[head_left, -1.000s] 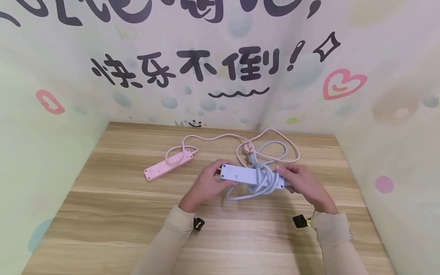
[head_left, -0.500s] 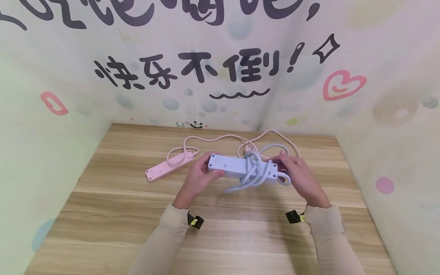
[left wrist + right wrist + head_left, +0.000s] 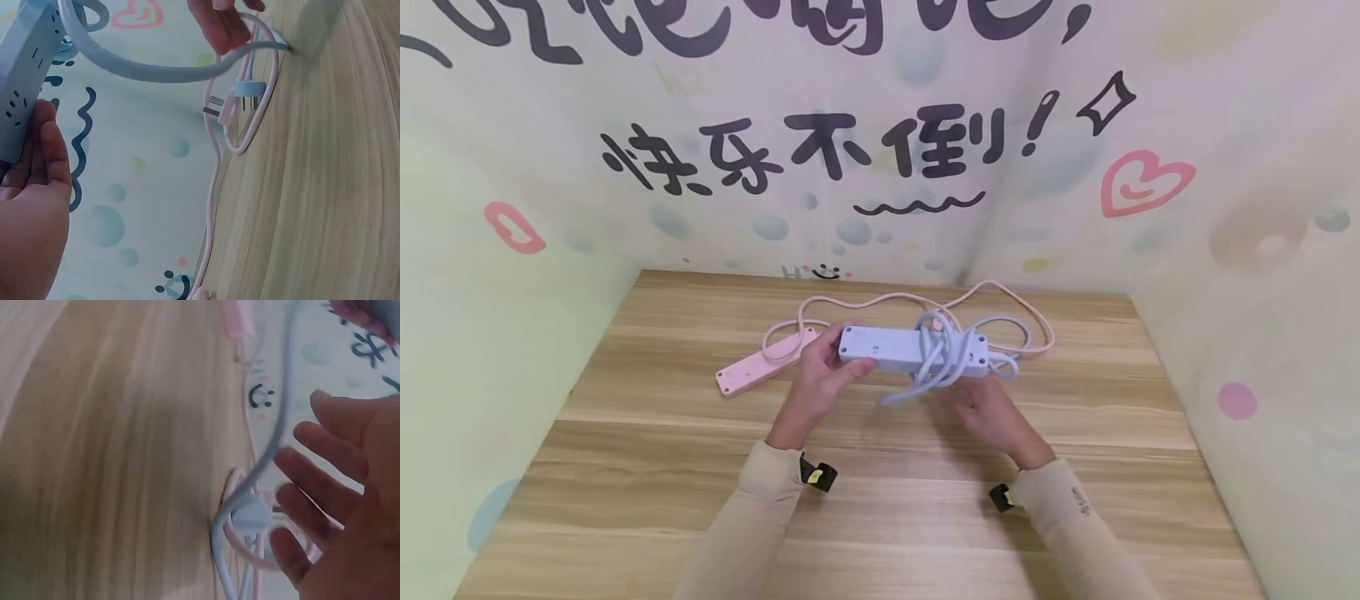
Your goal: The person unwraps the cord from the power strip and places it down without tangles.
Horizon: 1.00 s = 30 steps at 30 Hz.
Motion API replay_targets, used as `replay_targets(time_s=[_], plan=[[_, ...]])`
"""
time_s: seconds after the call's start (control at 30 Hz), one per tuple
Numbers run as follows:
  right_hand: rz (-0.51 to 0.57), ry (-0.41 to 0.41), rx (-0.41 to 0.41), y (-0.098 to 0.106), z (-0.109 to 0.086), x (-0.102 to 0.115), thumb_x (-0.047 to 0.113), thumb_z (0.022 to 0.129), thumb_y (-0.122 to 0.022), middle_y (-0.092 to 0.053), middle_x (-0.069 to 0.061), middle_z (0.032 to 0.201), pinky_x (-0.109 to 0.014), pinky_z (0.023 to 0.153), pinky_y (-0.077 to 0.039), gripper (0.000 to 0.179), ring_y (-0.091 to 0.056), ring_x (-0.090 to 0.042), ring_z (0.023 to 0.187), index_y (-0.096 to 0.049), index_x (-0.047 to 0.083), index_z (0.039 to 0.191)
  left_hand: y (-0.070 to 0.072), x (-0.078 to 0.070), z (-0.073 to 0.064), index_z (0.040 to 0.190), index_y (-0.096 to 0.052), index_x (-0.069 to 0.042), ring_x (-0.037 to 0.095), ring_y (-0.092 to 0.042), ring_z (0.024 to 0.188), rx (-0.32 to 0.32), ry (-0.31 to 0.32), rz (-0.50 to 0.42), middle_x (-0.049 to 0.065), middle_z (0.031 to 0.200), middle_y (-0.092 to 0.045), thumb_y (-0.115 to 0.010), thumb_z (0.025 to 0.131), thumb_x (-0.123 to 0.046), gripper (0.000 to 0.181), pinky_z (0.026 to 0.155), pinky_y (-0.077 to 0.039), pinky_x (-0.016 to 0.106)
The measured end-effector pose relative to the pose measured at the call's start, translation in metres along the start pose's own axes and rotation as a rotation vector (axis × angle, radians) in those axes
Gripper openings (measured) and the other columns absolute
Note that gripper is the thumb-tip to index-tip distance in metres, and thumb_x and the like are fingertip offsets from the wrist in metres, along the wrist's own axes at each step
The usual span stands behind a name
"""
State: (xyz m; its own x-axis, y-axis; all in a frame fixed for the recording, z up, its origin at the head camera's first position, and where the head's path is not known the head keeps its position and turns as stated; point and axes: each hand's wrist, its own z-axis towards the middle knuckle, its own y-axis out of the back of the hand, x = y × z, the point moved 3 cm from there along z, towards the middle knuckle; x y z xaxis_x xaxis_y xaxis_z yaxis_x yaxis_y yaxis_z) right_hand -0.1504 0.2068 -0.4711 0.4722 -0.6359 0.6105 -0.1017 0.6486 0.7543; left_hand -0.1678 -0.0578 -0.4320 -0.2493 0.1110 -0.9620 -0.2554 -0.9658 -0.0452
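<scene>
My left hand [image 3: 818, 371] grips one end of a light blue power strip [image 3: 891, 346], held above the table. Its cord [image 3: 943, 360] is looped in a tangle around the other end. In the left wrist view the strip's socket side [image 3: 25, 75] shows, with fingers behind it. Beneath the strip is my right hand [image 3: 996, 417], partly hidden in the head view; the right wrist view shows the hand [image 3: 350, 481] with fingers spread, near the blue cord [image 3: 284, 406] and holding nothing. The blue plug [image 3: 250, 89] is beside a pink plug [image 3: 229, 110] by the table's back.
A pink power strip [image 3: 756, 371] lies at the left on the wooden table [image 3: 880, 517]. Its pink cord [image 3: 880, 298] runs along the back edge and loops at the right. Printed walls [image 3: 1045, 242] enclose the table's back and sides.
The blue power strip has moved left and up in my left hand. My right hand has let go of its right end and moved down and left, beneath the strip.
</scene>
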Motion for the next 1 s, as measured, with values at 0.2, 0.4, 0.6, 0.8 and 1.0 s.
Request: replay_targets(time_s=[0.2, 0.4, 0.6, 0.8, 1.0], plan=[[-0.163, 0.036, 0.04, -0.02, -0.002, 0.008, 0.024, 0.094, -0.072, -0.07, -0.004, 0.13, -0.058, 0.107, -0.032, 0.027, -0.058, -0.032, 0.129, -0.072, 0.019, 0.121, 0.006, 0.005, -0.002, 0.134, -0.056, 0.007, 0.007, -0.063, 0.107, -0.037, -0.021, -0.003, -0.001, 0.117, -0.065, -0.077, 0.088, -0.005, 0.052, 0.097, -0.055, 0.018], [-0.031, 0.137, 0.014, -0.024, -0.007, 0.01, 0.015, 0.096, -0.071, -0.064, 0.008, 0.09, -0.023, 0.074, -0.052, 0.009, -0.057, -0.005, 0.085, -0.078, 0.017, 0.101, 0.016, 0.009, -0.003, 0.133, -0.055, 0.01, 0.007, -0.063, 0.106, -0.11, -0.04, -0.01, -0.006, 0.114, -0.066, -0.074, 0.086, 0.004, 0.051, 0.095, -0.055, 0.017], [-0.02, 0.21, -0.053, -0.011, -0.01, 0.021, 0.008, 0.092, -0.074, -0.059, 0.008, 0.081, -0.017, 0.065, -0.046, 0.009, -0.049, -0.001, 0.074, -0.078, 0.014, 0.097, 0.025, 0.012, -0.004, 0.133, -0.053, 0.012, 0.006, -0.062, 0.107, -0.154, -0.029, -0.013, -0.008, 0.115, -0.066, -0.07, 0.086, 0.009, 0.051, 0.096, -0.055, 0.016], [-0.081, 0.301, -0.063, 0.001, -0.011, 0.046, 0.011, 0.091, -0.075, -0.058, 0.009, 0.08, -0.013, 0.065, -0.044, 0.003, -0.049, -0.001, 0.074, -0.078, 0.01, 0.092, 0.034, 0.016, -0.004, 0.133, -0.053, 0.011, 0.006, -0.063, 0.107, -0.191, -0.031, -0.002, -0.009, 0.114, -0.067, -0.07, 0.086, 0.008, 0.05, 0.095, -0.055, 0.015], [-0.126, 0.375, -0.094, 0.021, -0.014, 0.078, 0.017, 0.095, -0.072, -0.057, 0.011, 0.08, -0.009, 0.062, -0.042, 0.007, -0.047, 0.001, 0.07, -0.078, 0.013, 0.094, 0.038, 0.018, -0.005, 0.134, -0.053, 0.011, 0.005, -0.063, 0.106, -0.195, -0.032, -0.013, -0.01, 0.113, -0.067, -0.069, 0.087, 0.01, 0.05, 0.094, -0.055, 0.015]])
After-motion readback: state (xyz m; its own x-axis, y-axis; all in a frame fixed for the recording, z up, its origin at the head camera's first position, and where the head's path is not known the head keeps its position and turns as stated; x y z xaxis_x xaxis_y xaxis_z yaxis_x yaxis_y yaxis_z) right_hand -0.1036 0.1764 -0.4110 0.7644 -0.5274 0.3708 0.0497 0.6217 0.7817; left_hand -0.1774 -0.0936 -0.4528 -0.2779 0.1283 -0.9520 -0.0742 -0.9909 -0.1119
